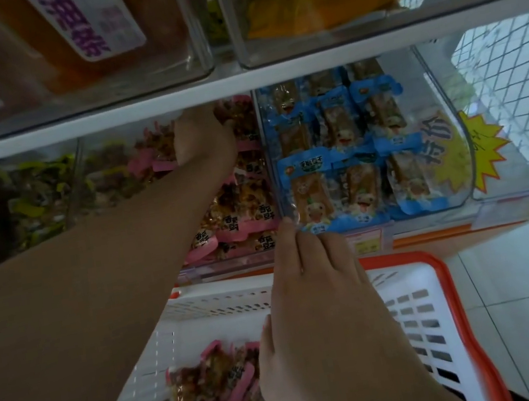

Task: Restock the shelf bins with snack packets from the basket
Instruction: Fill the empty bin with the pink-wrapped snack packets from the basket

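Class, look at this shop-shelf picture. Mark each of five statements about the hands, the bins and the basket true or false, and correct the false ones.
1. The left hand reaches into the bin of pink packets. True.
2. The right hand is deep inside the basket. False: its fingertips touch the front lower corner of the bin of blue packets.
3. The basket is empty. False: pink packets still lie in it.
4. The blue packets bin stands to the right of the pink packets bin. True.
5. The basket has a green rim. False: the rim is orange-red.
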A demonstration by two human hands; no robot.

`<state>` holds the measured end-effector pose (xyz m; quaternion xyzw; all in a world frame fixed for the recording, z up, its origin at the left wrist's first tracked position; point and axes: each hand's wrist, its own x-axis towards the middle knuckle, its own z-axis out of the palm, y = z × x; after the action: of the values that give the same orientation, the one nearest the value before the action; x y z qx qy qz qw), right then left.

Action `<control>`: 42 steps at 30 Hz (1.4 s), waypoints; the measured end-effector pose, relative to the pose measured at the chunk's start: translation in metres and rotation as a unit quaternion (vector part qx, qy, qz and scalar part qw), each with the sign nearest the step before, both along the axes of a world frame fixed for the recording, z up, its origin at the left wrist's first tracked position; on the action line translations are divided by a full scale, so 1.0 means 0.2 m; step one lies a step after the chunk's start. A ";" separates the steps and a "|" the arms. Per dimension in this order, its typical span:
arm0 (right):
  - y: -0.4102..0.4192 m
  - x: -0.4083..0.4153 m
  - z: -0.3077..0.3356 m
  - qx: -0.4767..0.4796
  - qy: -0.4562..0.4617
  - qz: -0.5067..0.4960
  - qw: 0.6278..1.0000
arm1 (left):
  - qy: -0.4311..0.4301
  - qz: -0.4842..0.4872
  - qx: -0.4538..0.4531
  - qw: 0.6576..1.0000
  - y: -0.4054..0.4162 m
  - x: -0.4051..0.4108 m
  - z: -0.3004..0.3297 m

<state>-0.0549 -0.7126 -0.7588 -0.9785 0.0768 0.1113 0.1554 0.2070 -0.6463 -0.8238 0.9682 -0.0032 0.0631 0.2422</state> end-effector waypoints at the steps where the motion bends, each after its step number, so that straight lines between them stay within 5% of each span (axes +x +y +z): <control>1: -0.01 -0.01 -0.01 -0.001 -0.008 0.001 1.000 | -0.003 0.002 0.004 1.000 0.00 0.00 0.00; 15: -0.04 0.00 0.09 0.060 0.045 0.067 0.995 | 0.033 -0.067 -0.110 0.991 0.39 -0.64 0.26; 19: -0.04 -0.03 0.13 0.062 0.029 0.054 0.996 | 0.066 -0.017 -0.093 0.993 0.66 -1.00 0.36; 23: -0.02 -0.06 0.11 0.050 0.036 0.028 0.998 | 0.061 -0.006 0.026 0.998 0.99 -1.32 0.32; 28: 0.03 -0.12 0.05 0.046 -0.025 0.005 0.999 | 0.244 0.042 0.011 0.969 1.17 -1.49 0.24; 32: 0.10 -0.20 0.02 0.062 -0.119 0.032 0.990 | 0.290 0.026 -0.007 0.957 1.17 -1.48 0.22; 36: 0.23 -0.27 -0.18 0.026 0.122 0.134 0.983 | 0.335 0.034 -0.007 0.941 1.18 -1.41 0.25; 39: 0.32 -0.37 -0.39 0.000 0.333 0.214 0.919 | 0.361 0.019 0.017 0.932 1.18 -1.39 0.27; 42: 0.39 -0.48 -0.52 -0.070 0.339 0.289 0.893 | 0.374 0.011 0.012 0.927 1.20 -1.37 0.27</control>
<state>-0.1516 -0.6338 -0.8633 -0.8689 -0.1535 0.4704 0.0118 -0.0665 -0.4069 -0.7708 0.9244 0.0971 -0.3007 0.2137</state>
